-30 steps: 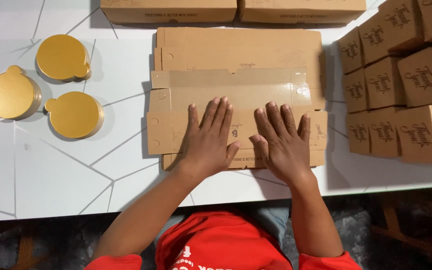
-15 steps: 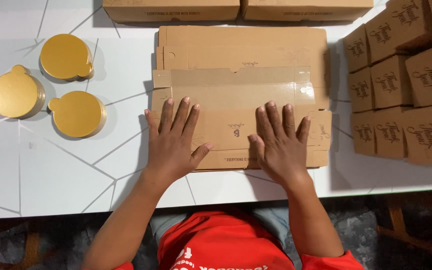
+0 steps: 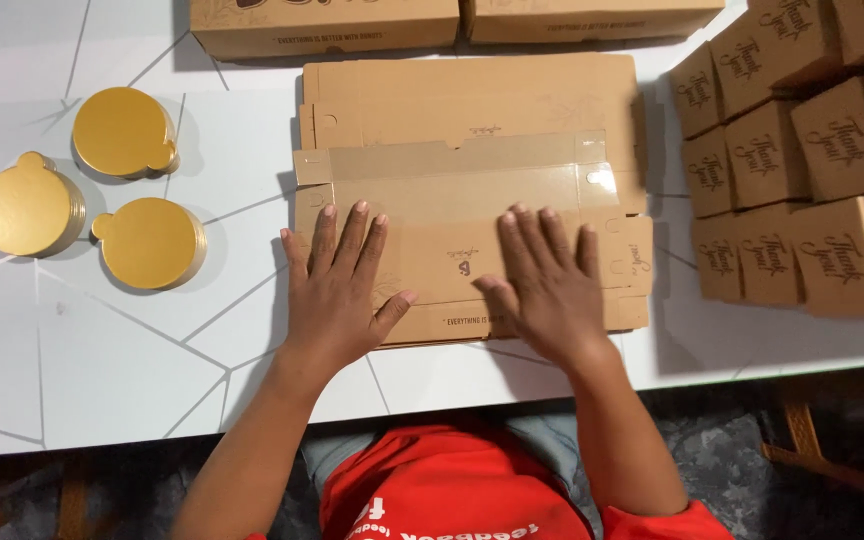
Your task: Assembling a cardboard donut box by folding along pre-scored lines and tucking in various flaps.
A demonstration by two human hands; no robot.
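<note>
Both hands flat, fingers spread, gripping nothing: left hand (image 3: 337, 290) and right hand (image 3: 547, 285) press the flattened brown carton (image 3: 467, 160); folded brown boxes (image 3: 802, 170) stacked right, gold discs (image 3: 127, 130) left.

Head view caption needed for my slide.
Both hands, left hand and right hand, press flat on a flattened cardboard box beside gold discs.

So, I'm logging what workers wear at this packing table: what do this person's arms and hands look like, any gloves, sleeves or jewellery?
Both hands are bare: no gloves on the left hand or the right hand, and no rings, watch or wristbands visible. The forearms are uncovered to above the elbow. A red short-sleeved shirt with white lettering on the chest is worn; its sleeve edges show near the bottom of the picture. Fingernails look short and unpainted.
</note>
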